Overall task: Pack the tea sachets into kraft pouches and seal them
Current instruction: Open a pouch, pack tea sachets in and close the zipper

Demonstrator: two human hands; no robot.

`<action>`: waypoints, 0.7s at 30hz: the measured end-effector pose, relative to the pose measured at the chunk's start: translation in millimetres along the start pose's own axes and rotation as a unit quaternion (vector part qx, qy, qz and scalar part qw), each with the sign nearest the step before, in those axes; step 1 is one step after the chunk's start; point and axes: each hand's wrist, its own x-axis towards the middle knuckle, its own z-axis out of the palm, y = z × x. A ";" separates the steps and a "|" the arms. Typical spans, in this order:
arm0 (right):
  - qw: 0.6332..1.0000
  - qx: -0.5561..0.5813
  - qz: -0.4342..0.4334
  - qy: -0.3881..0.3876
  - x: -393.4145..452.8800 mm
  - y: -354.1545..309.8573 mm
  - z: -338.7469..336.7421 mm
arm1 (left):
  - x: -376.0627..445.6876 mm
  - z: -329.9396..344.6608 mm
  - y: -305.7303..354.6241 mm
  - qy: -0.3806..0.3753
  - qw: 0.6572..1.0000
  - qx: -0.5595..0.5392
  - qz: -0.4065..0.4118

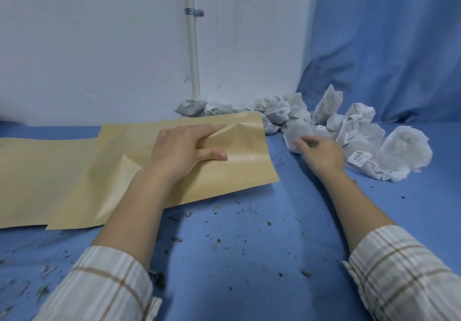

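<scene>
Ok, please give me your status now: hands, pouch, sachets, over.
Left hand pinching the top kraft pouch at its mouth. Right hand reaching over the sachet pile, blurred, grip unclear. Nothing in the way; tea crumbs on the cloth.

Left hand fingers pinching, right hand blurred, fingers loosely spread

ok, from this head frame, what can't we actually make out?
- Right hand: motion-blurred in the head view, so no telling if it grips a white tea sachet.
- Barcode label: print too small to read.
- Lower tan kraft pouch: cut by the left edge, partly covered by the upper kraft pouch.
- Upper pouch mouth: left hand covers it; contents unseen.
</scene>
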 end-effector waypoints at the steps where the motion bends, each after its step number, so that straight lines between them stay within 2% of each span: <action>1: 0.998 0.057 0.010 0.038 -1.4 -3.1 -0.6 | 0.2 -0.1 -1.0 0.000 1.000 -0.001 -0.002; 4: 0.967 0.224 0.081 0.087 -2.9 -8.9 -2.1 | -0.4 0.3 -2.5 0.004 1.000 -0.001 -0.006; 7: 0.870 0.468 0.147 0.050 -5.5 -14.0 -7.2 | 0.0 -2.0 -3.2 0.012 1.000 0.007 -0.014; 9: 0.838 0.527 0.145 0.003 -6.0 -15.7 -12.2 | 0.5 -3.6 -5.5 0.018 1.000 0.012 -0.023; 14: 0.856 0.501 0.040 -0.122 -13.8 -19.9 -11.4 | -0.8 -6.0 -7.0 0.012 1.000 0.001 -0.028; 18: 0.851 0.477 -0.029 -0.219 -20.8 -38.1 -5.1 | 0.8 -2.6 0.6 -0.020 0.999 -0.049 -0.003; 21: 0.874 0.419 -0.050 -0.240 -27.7 -58.4 2.6 | 2.9 3.0 9.8 -0.041 0.996 -0.072 0.022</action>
